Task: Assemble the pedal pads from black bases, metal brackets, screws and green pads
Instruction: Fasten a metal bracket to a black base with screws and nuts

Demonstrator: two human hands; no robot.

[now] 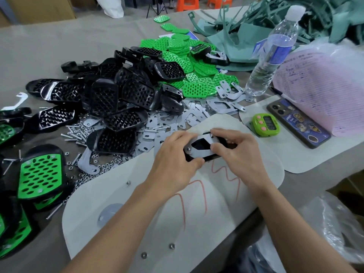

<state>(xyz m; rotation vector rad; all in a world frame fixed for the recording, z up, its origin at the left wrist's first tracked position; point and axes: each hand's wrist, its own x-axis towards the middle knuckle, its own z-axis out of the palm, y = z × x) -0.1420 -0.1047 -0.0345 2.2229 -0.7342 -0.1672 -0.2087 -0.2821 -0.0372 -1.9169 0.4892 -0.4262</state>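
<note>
L hand (173, 154), R hand (236, 152): fingers curled round black base (199, 145) w/ metal bracket (202, 153) atop

This is a small assembly workshop. The counter (59, 46) is heaped with identical parts in bulk: black bases (104, 95), green pads (177, 58), metal brackets (197, 113) and loose screws (75, 134). A timer (265, 124) and a filled-in paper form (319, 91) lie on the right, and cardboard boxes (39, 6) stand at the far left.
</note>
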